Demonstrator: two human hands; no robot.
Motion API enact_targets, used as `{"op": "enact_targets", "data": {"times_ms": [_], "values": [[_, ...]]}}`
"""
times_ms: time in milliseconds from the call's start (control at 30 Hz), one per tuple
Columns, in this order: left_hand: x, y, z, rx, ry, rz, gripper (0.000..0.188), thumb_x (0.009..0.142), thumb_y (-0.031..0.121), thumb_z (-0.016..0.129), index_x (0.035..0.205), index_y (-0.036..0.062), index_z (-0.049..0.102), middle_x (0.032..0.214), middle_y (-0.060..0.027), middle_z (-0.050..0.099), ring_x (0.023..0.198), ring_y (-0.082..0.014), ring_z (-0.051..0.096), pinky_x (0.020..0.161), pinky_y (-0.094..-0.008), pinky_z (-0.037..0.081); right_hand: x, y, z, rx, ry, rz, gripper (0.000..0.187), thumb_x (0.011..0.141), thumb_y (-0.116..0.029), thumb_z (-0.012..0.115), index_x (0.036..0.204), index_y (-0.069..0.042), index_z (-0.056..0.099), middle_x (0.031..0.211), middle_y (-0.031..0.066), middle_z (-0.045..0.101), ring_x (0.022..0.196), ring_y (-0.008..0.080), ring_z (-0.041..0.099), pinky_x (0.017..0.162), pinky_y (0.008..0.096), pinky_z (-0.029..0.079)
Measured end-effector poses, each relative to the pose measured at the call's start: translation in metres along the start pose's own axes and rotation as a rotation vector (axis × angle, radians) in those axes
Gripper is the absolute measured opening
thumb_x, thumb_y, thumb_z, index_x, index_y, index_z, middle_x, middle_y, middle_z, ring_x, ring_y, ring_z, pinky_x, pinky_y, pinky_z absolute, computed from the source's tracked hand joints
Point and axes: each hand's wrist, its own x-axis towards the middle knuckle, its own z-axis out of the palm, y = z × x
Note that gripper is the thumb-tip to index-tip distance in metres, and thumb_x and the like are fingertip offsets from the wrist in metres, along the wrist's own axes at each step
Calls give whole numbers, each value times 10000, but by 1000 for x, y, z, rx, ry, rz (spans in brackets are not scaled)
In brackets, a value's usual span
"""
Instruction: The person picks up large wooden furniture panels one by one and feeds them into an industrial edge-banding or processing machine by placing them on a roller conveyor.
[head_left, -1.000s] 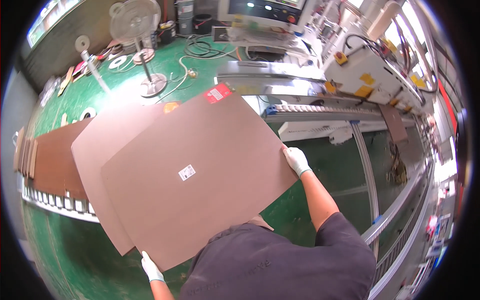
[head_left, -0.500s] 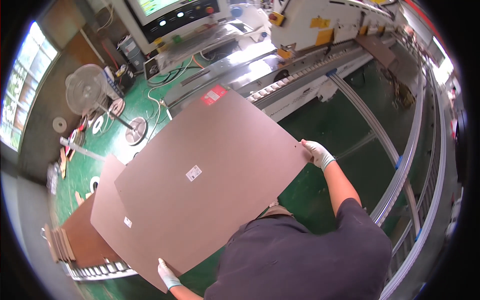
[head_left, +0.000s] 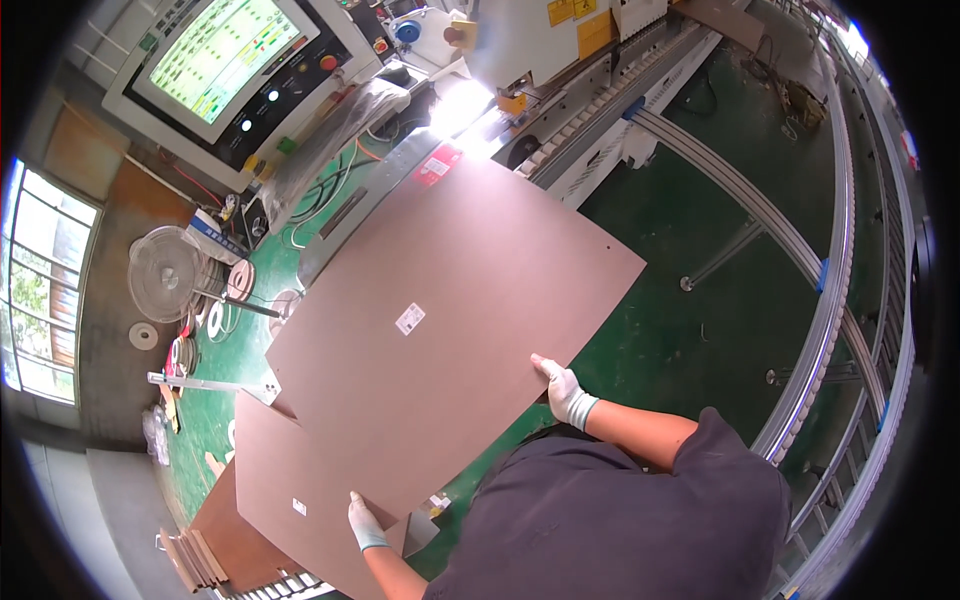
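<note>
A large flat brown panel (head_left: 470, 290) spreads in front of me, with a white label (head_left: 410, 318) near its middle and a red label (head_left: 437, 166) by its far end. It partly overlaps a second brown panel (head_left: 275, 470), which has a small white label. White gloves cover both hands. My right hand (head_left: 565, 392) grips the upper panel's near edge, thumb on top and fingers hidden below. Farther left, my left hand (head_left: 367, 522) closes on the near left part of the same panel, where the two overlap; its fingers are mostly hidden.
A machine with a lit screen (head_left: 225, 60) stands at the far left, with a fan (head_left: 165, 275) below it. A conveyor rail (head_left: 610, 110) runs off to the far right. Curved metal rails (head_left: 735, 190) cross the green floor on my right. Brown boards (head_left: 235, 530) lie at the lower left.
My right hand has moved from the panel's right corner leftward along the near edge. My view has shifted, and the panel now reaches closer to the machine. My left hand stays at the near left.
</note>
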Motion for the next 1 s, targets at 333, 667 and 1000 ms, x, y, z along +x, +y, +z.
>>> {"op": "enact_targets", "data": {"times_ms": [333, 667, 1000], "values": [[-28, 50, 127, -8, -163, -82, 507, 1081, 412, 424, 1313, -27, 524, 1250, -147, 629, 1105, -273, 632, 953, -425, 535, 81, -66, -71, 321, 263, -4, 176, 911, -227, 641, 1001, -78, 666, 1001, 83, 694, 944, 257, 651, 856, 429, 539], [-27, 59, 246, 701, -352, 213, 611, 1058, 407, 421, 1316, -143, 490, 1258, -290, 609, 1179, -354, 591, 1026, -430, 450, 124, -202, -130, 609, 388, -160, 540, 898, -445, 688, 1296, -96, 585, 1310, 109, 574, 1192, 273, 564, 1030, 460, 452], [-42, 50, 336, -89, -648, -73, 572, 1042, 540, 439, 1240, 15, 549, 1030, -153, 698, 848, -257, 704, 725, -397, 582, 72, -176, -66, 636, 67, -9, 655, 963, -604, 486, 1382, -104, 536, 1418, 83, 553, 1284, 321, 510, 1089, 482, 396]]}}
